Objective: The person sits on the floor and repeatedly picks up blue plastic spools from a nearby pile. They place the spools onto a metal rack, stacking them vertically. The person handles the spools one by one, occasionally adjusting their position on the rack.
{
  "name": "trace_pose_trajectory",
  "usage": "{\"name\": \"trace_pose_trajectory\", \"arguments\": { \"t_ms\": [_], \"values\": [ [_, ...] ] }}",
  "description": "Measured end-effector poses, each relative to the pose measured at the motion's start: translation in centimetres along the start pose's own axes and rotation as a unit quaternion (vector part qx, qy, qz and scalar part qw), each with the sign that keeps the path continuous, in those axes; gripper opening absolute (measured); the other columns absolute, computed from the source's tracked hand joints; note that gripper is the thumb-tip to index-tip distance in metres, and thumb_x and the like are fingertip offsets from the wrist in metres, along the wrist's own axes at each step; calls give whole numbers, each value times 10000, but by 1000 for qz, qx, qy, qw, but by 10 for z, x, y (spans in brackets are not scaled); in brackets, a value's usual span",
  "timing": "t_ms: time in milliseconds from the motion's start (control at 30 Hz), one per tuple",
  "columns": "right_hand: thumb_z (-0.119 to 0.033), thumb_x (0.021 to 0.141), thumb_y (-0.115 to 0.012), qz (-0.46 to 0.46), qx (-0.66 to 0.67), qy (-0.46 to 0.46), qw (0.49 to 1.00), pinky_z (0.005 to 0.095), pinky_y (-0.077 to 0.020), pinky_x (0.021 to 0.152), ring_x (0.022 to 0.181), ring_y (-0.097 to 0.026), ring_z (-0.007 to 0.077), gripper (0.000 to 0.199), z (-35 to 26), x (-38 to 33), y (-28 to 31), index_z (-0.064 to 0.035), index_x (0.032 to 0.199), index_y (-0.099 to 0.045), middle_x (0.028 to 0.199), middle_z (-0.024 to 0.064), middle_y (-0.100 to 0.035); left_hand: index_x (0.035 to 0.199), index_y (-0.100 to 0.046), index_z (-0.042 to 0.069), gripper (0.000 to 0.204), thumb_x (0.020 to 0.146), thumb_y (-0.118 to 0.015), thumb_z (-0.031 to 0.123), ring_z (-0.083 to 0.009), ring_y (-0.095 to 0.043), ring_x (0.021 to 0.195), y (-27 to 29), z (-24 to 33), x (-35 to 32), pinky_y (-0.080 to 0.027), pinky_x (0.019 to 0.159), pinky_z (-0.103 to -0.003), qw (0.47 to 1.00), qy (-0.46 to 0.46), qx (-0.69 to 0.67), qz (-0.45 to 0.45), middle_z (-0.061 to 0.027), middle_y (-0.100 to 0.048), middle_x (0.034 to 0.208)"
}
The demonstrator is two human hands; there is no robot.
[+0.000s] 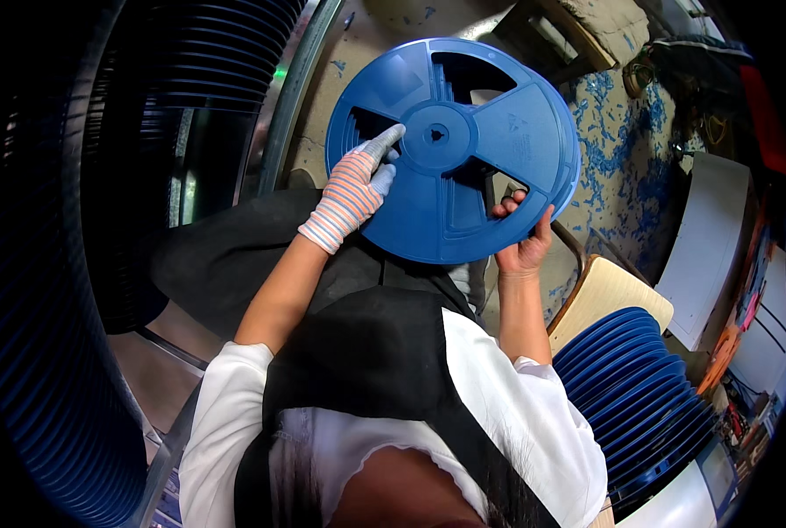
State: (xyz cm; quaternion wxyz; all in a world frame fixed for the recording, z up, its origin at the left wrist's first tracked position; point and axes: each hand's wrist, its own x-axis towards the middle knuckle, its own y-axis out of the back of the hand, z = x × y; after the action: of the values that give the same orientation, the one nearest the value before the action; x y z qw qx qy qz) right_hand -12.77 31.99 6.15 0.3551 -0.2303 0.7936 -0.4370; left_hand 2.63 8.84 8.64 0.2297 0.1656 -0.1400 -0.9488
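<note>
A thick blue plastic reel (pixel 516 123) with a round hub and cut-out windows is in front of me, above my lap. Stepped edges inside its windows suggest several reels stacked together. My right hand (pixel 525 238), bare, is closed on the rim at the lower right; its fingertips show through a window and the thumb presses the outer edge. My left hand (pixel 362 176) wears a striped glove with grey fingertips. It lies against the reel's left side, the index finger stretched toward the hub and the thumb apart from it; the other fingers are partly hidden.
Rows of dark blue reels (pixel 221 53) stand in a metal-framed rack (pixel 301 97) at the left. More blue reels (pixel 626 378) rest by a wooden seat (pixel 617 295) at the lower right. Blue scraps (pixel 609 167) litter the floor; a white panel (pixel 705 238) stands right.
</note>
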Motion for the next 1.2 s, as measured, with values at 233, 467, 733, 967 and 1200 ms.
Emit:
{"name": "trace_pose_trajectory", "arguments": {
  "t_ms": [233, 467, 733, 967, 1200],
  "values": [
    [-425, 917, -532, 3, -78, -15, 997, 414, -462, 884, 942, -590, 276, 494, 9, -10, -12, 24, 1119, -559, 1048, 153, -606, 1471, -208, 125, 1111, 607, -778, 527, -434, -494, 1089, -38, 47, 13, -375, 999, -483, 935, 106, 338, 22, -287, -496, 1179],
    [-391, 940, -502, 36, -68, 12, 997, 391, -488, 838, 894, -608, 269, 443, -8, -3, -23, 19, 1097, -556, 1004, 165, -617, 1378, -398, 30, 757, 730, -740, 224, -252, -531, 1120, 37, 23, 11, -412, 984, -354, 952, -8, -305, -8, -158, -539, 1236],
    [-428, 959, -444, -4, 0, 65, 998, 316, -403, 695, 779, -481, 198, 435, -29, -1, 4, -6, 969, -552, 893, 103, -531, 1372, -294, -63, 793, 808, -592, 408, -477, -536, 1091, 76, 55, -7, -480, 897, -562, 638, 72, -748, -166, -298, -512, 1198],
    [-318, 900, -536, 23, -27, 94, 995, 332, -424, 680, 775, -520, 203, 312, -27, -6, 10, -12, 954, -568, 905, 118, -570, 1362, -312, -92, 709, 879, -483, 399, -455, -550, 1081, 55, 47, 1, -438, 944, -568, 596, 100, -774, -189, -331, -515, 1198],
    [-295, 800, -618, 47, 9, 92, 995, 342, -428, 687, 764, -529, 208, 321, -25, -5, 25, -11, 942, -578, 893, 106, -583, 1387, -275, -72, 751, 846, -554, 369, -436, -568, 1043, 64, 45, 2, -477, 893, -543, 641, 77, -743, -176, -316, -470, 1261]
  ]
}}
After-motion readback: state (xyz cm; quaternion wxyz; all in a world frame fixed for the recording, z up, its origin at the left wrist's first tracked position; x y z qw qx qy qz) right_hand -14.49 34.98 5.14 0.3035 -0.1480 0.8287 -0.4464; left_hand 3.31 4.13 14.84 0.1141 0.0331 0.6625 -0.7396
